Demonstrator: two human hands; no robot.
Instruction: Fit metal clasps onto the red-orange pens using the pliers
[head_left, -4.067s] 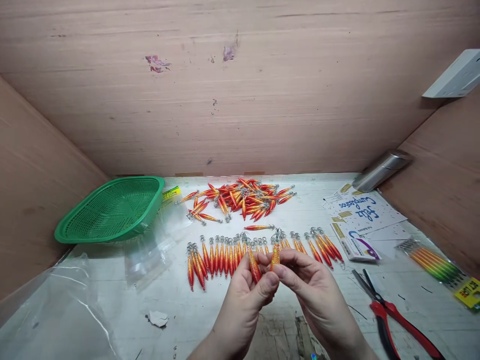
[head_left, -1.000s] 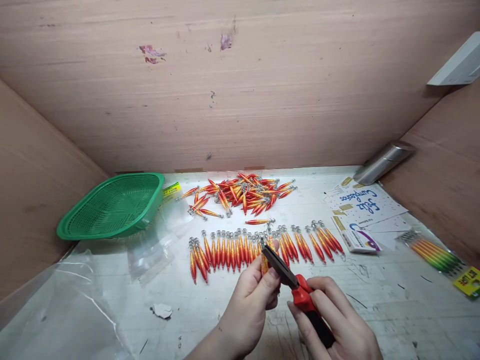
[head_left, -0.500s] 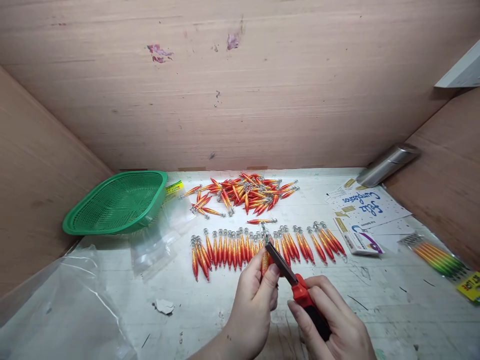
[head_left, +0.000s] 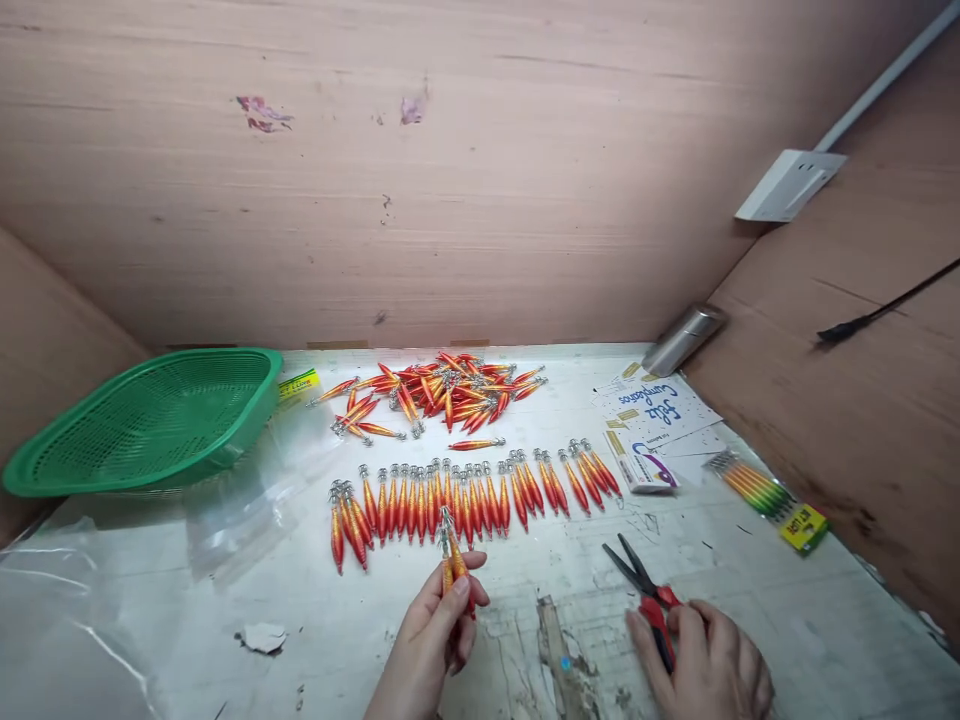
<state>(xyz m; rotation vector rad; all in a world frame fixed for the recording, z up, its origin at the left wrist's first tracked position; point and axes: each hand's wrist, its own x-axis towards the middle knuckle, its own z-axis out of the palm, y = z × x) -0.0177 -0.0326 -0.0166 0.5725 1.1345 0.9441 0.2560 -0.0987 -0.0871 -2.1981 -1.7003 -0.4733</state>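
My left hand (head_left: pixel 439 625) is closed round red-and-gold squid jigs (head_left: pixel 452 565), seemingly two, with their wire hook crowns pointing up and away from me. Over to the right, my right hand (head_left: pixel 705 655) has its thumb and fingers about the handles of red-and-black scissors (head_left: pixel 649 585). The scissor blades are parted and lie low at the tabletop. Just beyond my left hand, a row of similar jigs (head_left: pixel 409 505) lies side by side, hooks at the far end. Behind the row is a loose heap of jigs (head_left: pixel 450 385), with a single jig (head_left: pixel 477 444) between.
A green plastic basket (head_left: pixel 142 420) stands at left, near clear plastic bags (head_left: pixel 232 520). Printed cards (head_left: pixel 660 410), a small box (head_left: pixel 641 468), a metal flask (head_left: pixel 684 340) and a pack of orange-green lures (head_left: pixel 769 500) lie at right. Cardboard walls (head_left: pixel 450 220) enclose the table.
My right hand has carried the scissors away from the jigs in my left hand, down to the table at right; their blades have parted. The view has turned rightward.
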